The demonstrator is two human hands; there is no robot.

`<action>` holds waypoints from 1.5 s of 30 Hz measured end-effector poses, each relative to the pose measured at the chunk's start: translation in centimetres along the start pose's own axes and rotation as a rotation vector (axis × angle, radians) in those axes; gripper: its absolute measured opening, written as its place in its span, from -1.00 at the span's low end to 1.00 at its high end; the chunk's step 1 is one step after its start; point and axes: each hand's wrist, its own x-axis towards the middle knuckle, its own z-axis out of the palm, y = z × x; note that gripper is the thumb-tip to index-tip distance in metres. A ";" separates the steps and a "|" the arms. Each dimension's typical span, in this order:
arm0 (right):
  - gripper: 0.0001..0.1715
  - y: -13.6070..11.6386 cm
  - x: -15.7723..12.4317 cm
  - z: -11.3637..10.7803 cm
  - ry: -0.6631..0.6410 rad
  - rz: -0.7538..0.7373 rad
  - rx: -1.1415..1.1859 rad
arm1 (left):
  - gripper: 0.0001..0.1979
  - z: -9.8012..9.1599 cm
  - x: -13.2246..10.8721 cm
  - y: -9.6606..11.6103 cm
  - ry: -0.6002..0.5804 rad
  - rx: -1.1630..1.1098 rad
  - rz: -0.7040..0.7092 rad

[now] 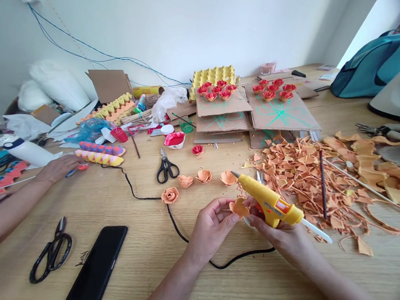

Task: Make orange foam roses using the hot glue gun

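Note:
My left hand (211,225) pinches an orange egg-carton flower cup (238,208) between thumb and fingers. My right hand (283,236) is wrapped round the handle of a yellow hot glue gun (264,195), a white glue stick (316,230) jutting from its back. The right fingertips also reach the cup's right edge. The nozzle points up and left, beyond the cup. Just past my hands, three orange cups (229,178) stand in a row. A layered orange rose (170,195) sits left of them, near the black cord (176,228).
Black scissors (166,165) and a second pair (52,254) lie left, near a black phone (92,274). Orange scraps (302,174) heap at right. Red flowers (216,91) stand on cardboard (222,105) behind. Another person's hand (58,169) rests at left by a painted carton strip (98,157).

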 end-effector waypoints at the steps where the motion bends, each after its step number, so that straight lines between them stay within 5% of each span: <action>1: -0.57 0.2 0.0 0.0 0.012 -0.007 -0.006 | -0.56 -0.1 0.0 0.0 0.002 0.031 0.012; 9: -0.57 -0.3 -0.1 0.0 0.017 0.006 -0.010 | -0.62 -0.4 0.2 -0.3 0.109 0.030 0.003; 19: -0.55 -0.1 0.0 0.0 -0.023 -0.062 -0.072 | -0.67 0.2 0.1 -0.9 0.017 0.007 0.024; 26: -0.69 -1.2 0.1 0.4 -0.108 -0.094 -0.019 | -0.79 0.6 -0.3 -0.7 0.019 0.187 0.102; 37: -0.75 0.7 0.2 0.6 -0.080 -0.092 -0.066 | -0.85 0.2 -0.3 -0.8 0.071 0.263 0.096; 45: -0.83 1.1 -0.1 0.6 -0.175 -0.129 -0.149 | -0.94 -0.3 -0.7 -0.4 0.111 0.473 0.245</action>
